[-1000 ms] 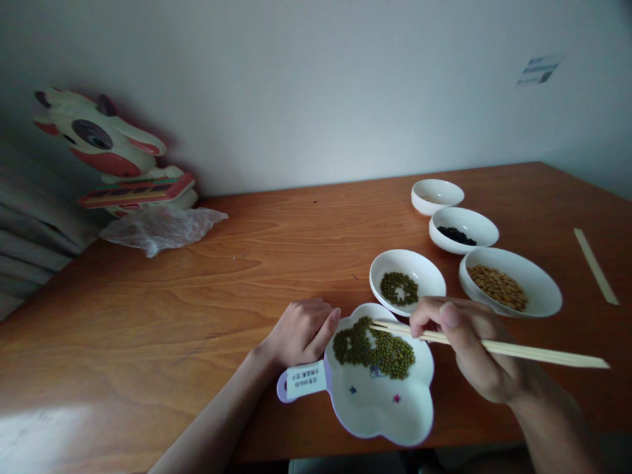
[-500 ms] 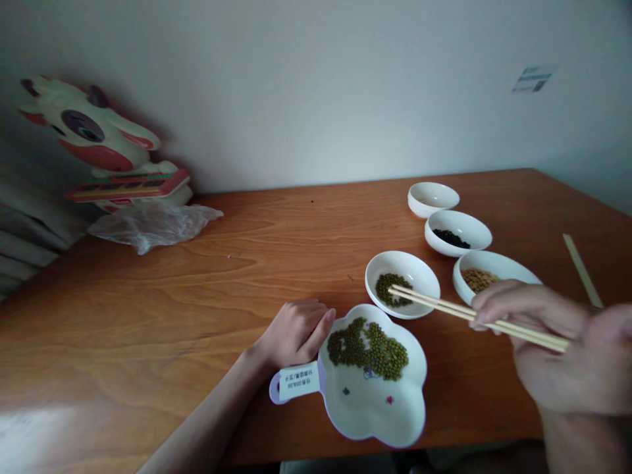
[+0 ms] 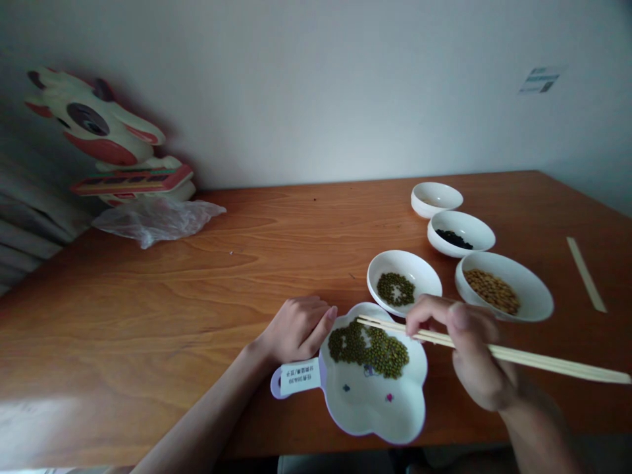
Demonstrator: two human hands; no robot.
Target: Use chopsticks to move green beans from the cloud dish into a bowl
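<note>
Mung beans lie in the upper half of a white flower-shaped dish with a lilac rim and a labelled handle. My right hand grips a pair of chopsticks, their tips close together over the far edge of those beans. Whether a bean is between the tips is too small to tell. My left hand rests on the table with curled fingers, its thumb against the dish's left rim. Just behind the dish, a white bowl holds more mung beans.
To the right stand a bowl of tan beans, a bowl of black beans and another white bowl. A flat pale strip lies at far right. A cow toy keyboard and clear plastic bag sit at back left.
My right hand has moved left and toward me, bringing the chopstick tips from the mung bean bowl to the flower-shaped dish. The bowl of tan beans is now uncovered. My left hand stays put.
</note>
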